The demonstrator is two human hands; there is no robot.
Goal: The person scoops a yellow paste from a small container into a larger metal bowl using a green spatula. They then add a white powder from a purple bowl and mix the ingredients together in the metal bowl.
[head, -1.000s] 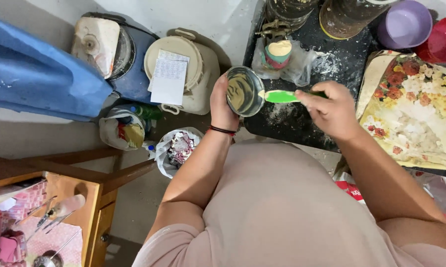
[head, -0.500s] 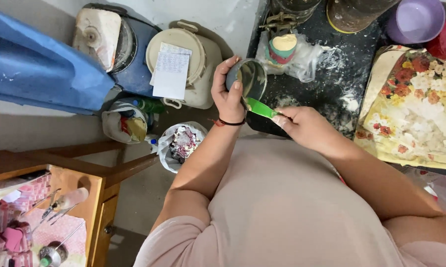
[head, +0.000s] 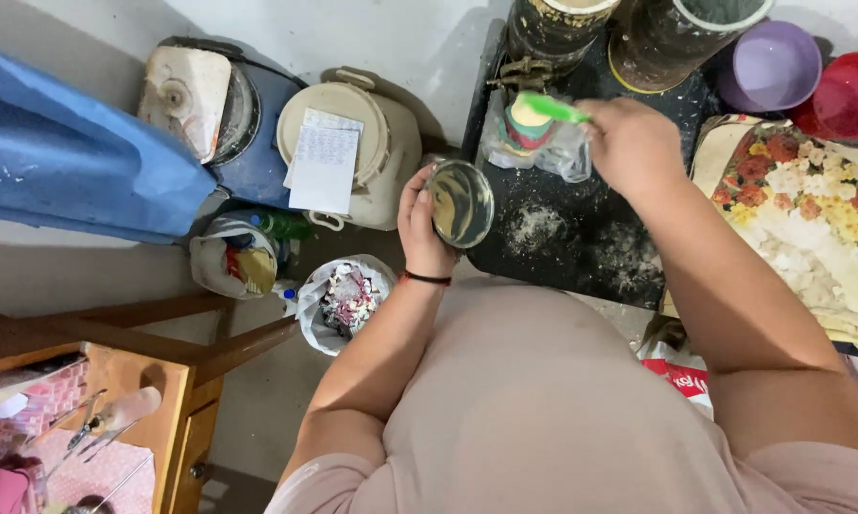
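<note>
The steel cup (head: 461, 203) is gripped tilted by the left hand (head: 419, 224); residue could be spilled. The green spatula (head: 551, 107) is clasped by the right hand (head: 631, 143).

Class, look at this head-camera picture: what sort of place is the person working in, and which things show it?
Probably a cramped home kitchen or food-preparation corner. A floury dark worktop, lidded storage buckets on the floor, and plastic bowls suggest it; the left hand holds a small metal bowl.

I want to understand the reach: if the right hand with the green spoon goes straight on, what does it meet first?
Most likely the clear plastic bag with coloured cups inside: the right hand points the green spoon at it. Depth is unclear; the spoon may already touch it.
</note>
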